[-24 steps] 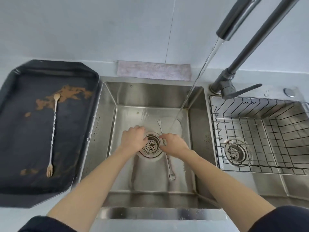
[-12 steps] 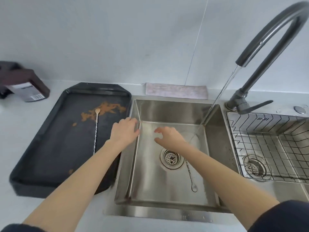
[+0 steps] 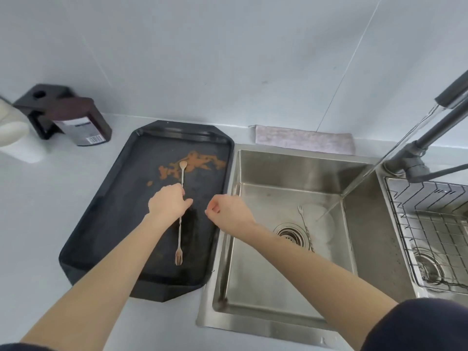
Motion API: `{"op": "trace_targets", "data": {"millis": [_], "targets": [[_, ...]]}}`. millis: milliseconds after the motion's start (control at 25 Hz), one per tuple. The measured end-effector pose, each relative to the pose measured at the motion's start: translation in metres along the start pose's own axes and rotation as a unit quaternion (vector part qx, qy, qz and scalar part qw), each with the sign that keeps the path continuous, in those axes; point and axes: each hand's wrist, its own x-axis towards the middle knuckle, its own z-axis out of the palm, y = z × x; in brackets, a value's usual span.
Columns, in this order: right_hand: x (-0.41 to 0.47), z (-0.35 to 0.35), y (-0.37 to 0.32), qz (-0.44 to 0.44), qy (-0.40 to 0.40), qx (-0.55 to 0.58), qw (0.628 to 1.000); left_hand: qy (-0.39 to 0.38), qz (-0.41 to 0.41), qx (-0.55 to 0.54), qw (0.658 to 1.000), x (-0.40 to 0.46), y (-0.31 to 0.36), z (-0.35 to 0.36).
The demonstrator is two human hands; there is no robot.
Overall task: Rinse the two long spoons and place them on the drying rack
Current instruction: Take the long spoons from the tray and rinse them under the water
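A gold long spoon with a twisted handle and a fork end lies lengthwise on the black tray, its bowl in a brown smear. My left hand is down over the middle of its handle, fingers bent onto it; the grip itself is hidden. My right hand hovers over the tray's right edge, loosely curled and holding nothing. A silver long spoon lies on the floor of the sink beside the drain. The wire drying rack sits in the right basin.
Water runs from the dark faucet into the sink's far right corner. A grey cloth lies behind the sink. A dark bottle and a white container stand at the back left of the counter.
Both hands left the sink and moved left over the tray. The silver spoon was let go and stays in the sink. My left hand came down onto the gold spoon.
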Motion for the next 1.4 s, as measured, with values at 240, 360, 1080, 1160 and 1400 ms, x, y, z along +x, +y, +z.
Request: {"op": "trace_targets", "data": {"millis": [240,360,1080,1160,1400], "targets": [[0.008,0.041,-0.02,0.022,-0.037,0.002,0.999,-0.027,-0.055,-0.114,0.992,0.007,-0.02,0.017],[0.011,0.05,-0.023,0.033,-0.041,0.001,0.999,-0.033,-0.062,-0.13,0.989,0.008,-0.019,0.017],[0.008,0.015,0.003,0.084,-0.003,0.213,0.973,0.009,-0.012,-0.287,0.958,-0.009,0.038,-0.018],[0.0,0.002,0.016,0.095,0.014,0.224,0.97,0.01,0.019,-0.298,0.954,-0.015,0.056,-0.017],[-0.031,-0.031,0.075,0.137,0.08,0.241,0.957,-0.04,0.093,-0.379,0.92,-0.038,0.123,0.003]]}}
